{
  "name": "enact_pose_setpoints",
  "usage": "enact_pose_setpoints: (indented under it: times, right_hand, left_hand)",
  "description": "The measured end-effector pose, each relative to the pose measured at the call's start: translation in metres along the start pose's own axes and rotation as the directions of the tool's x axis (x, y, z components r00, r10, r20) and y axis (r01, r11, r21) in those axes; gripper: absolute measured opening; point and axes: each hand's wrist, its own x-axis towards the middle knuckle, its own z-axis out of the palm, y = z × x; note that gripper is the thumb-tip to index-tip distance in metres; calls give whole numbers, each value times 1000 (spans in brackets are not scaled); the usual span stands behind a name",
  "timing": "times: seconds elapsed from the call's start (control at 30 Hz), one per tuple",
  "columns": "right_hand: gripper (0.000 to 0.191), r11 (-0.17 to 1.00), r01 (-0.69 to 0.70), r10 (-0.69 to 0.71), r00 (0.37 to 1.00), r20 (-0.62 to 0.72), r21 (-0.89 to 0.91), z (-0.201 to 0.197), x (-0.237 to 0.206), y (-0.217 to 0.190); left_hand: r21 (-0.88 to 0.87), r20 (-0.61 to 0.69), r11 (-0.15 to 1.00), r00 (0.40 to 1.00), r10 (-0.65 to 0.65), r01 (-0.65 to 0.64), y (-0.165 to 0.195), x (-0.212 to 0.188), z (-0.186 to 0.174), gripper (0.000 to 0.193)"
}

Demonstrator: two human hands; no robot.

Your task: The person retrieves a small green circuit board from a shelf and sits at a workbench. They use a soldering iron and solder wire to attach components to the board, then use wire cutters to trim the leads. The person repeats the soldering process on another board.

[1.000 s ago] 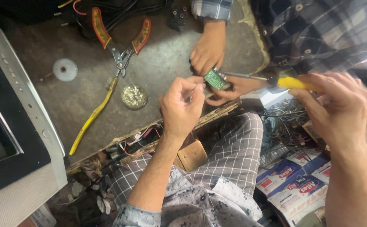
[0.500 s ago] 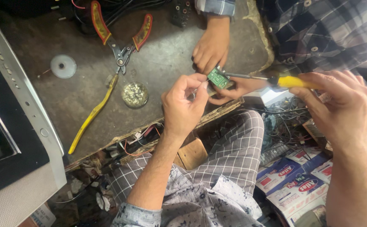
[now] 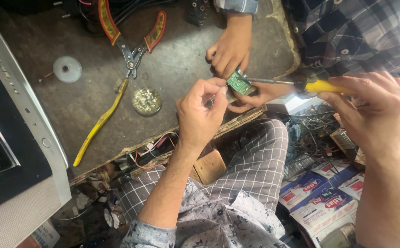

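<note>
Yellow-handled soldering iron [image 3: 301, 84] lying level, tip leftward at green board [image 3: 238, 83], right hand [image 3: 374, 110] fingers gripping it, left hand [image 3: 201, 112] fingers pinched.

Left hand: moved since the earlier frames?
No real shift. The left hand stays pinched just left of the small green circuit board, right of the round tin on the workbench, same as before.

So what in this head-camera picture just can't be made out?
- What the left hand pinches: too small, covered by its own fingertips.
- The small green circuit board: mostly covered by another person's hands, parts too small.
- The yellow-handled soldering iron: rear of the handle covered by the right hand.
- The grey-framed monitor: cut off by the left edge.
- The red-handled pliers: handle ends cut off by the top edge.
</note>
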Motion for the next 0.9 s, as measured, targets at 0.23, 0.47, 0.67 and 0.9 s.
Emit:
enact_pose_setpoints:
  times: [0.23,0.47,0.67,0.9]
  right_hand:
    - [27,999,-46,45,998,38,26,0,2,2]
    - [29,996,-81,79,994,69,29,-2,5,1]
    - [29,998,-62,60,997,57,29,-3,6,0]
    - [29,999,-35,35,998,56,1,-3,6,2]
  left_hand:
    - [20,1,999,1000,29,-29,1,1,0,9]
    - [53,-8,998,999,34,-34,2,1,0,9]
    - [33,5,999,999,36,-37,1,1,-1,9]
    - [55,3,996,998,69,-69,1,1,-1,9]
